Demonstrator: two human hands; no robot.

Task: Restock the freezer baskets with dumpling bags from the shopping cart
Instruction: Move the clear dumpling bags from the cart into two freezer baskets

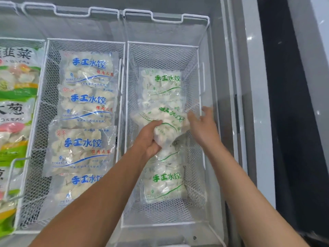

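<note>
A clear dumpling bag with green print (166,122) lies tilted in the middle of the right-hand white wire basket (200,82). My left hand (148,139) grips its near end from below. My right hand (202,126) touches the bag's right edge, thumb raised by the basket's right wall. Under and around the held bag lie other green-print bags, one at the far end (161,84) and one at the near end (163,184). The shopping cart is out of view.
The middle wire basket (45,72) holds several clear dumpling bags with blue print (85,104). A third basket at the left edge holds colourful green and yellow bags (16,86). The freezer's grey rim (229,104) runs along the right, with a dark floor strip beyond.
</note>
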